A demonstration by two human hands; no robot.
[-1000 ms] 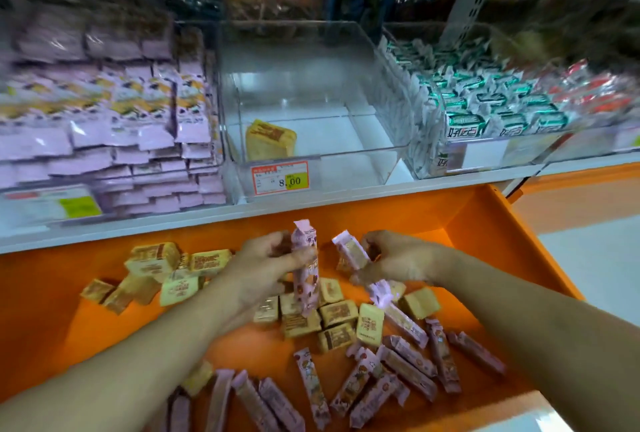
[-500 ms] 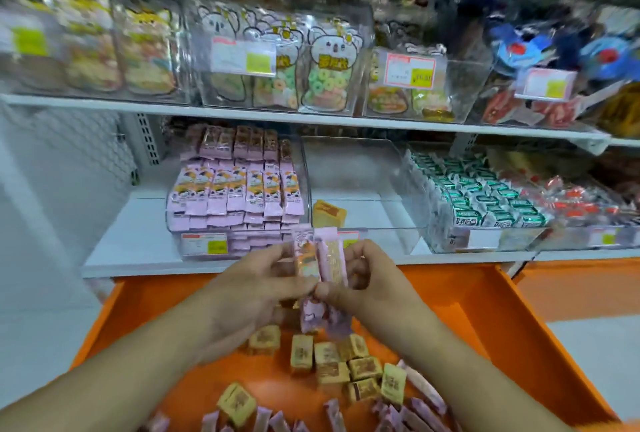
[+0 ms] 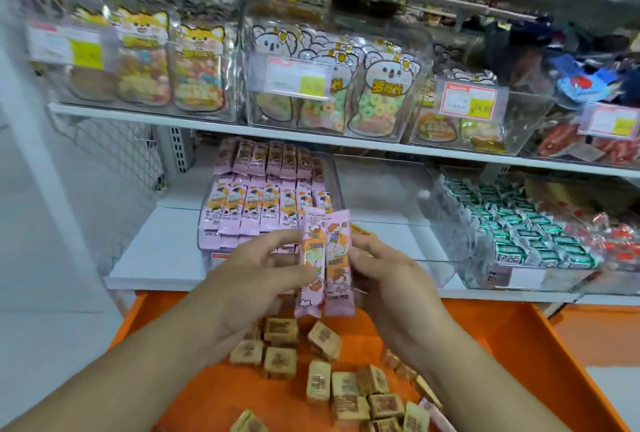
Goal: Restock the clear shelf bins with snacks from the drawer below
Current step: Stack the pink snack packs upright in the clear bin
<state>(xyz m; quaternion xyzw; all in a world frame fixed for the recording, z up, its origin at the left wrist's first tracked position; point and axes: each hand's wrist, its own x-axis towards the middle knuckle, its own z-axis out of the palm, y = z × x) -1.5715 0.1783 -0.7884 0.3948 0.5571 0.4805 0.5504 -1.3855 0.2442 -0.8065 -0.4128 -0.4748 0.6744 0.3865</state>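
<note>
Your left hand (image 3: 256,279) and right hand (image 3: 384,279) together hold 2 pink snack packets (image 3: 325,258) upright and side by side above the orange drawer (image 3: 554,362). The fingers of each hand are curled round the outer edge of the pair, with the left thumb across the left packet's face. The packets' long axis runs vertically, printed faces toward you, top seals pointing up at the shelf. The pink-packet bin (image 3: 270,203), already stocked with matching packets standing on end, lies directly behind and slightly left of the pair, so your left hand is nearer to it. The neighbouring clear bin (image 3: 398,196) to the right appears almost empty, though glare obscures its floor. Loose tan cube snacks (image 3: 280,345) lie in the drawer beneath your hands.
</note>
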